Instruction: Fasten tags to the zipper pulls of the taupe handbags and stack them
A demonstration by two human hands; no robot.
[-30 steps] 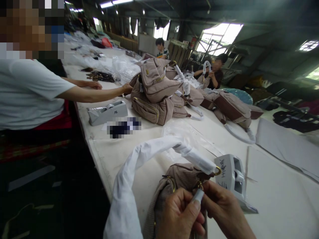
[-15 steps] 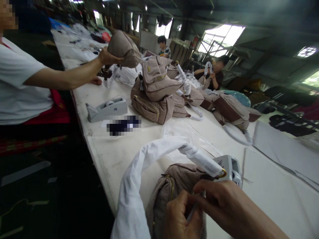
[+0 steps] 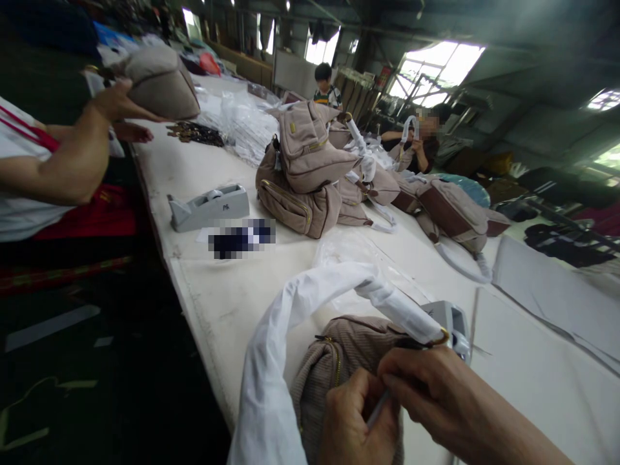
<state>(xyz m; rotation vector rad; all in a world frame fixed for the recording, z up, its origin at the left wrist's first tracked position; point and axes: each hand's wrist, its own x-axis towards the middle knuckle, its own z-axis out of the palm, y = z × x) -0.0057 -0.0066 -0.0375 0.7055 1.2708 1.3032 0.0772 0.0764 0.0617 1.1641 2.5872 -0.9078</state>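
Observation:
A taupe corduroy bag [image 3: 358, 332] with a gold zipper lies at the front of the table. Its strap [image 3: 271, 336], wrapped in white paper, arches over it to a gold ring at the right. Over the bag, my left hand [image 3: 356, 420] is closed in a pinch on a narrow white strip [image 3: 378, 408]. My right hand [image 3: 436, 391] is closed too, its fingertips at the strip's upper end and against the left fingers. The strip's far end and the bag's lower part are hidden by my hands.
Behind the bag stands a grey tape dispenser [image 3: 448, 320]; another tape dispenser [image 3: 210, 208] sits farther left. Stacked taupe bags [image 3: 310, 161] fill the table's middle. A co-worker's arm [image 3: 72, 161] at left holds a bag [image 3: 162, 84]. Clear plastic [image 3: 343, 255] lies behind the strap.
The co-worker at left has drawn the bag leftward, away from the stack. My hands stay pinched together, with more of the white strip showing. The view has shifted slightly.

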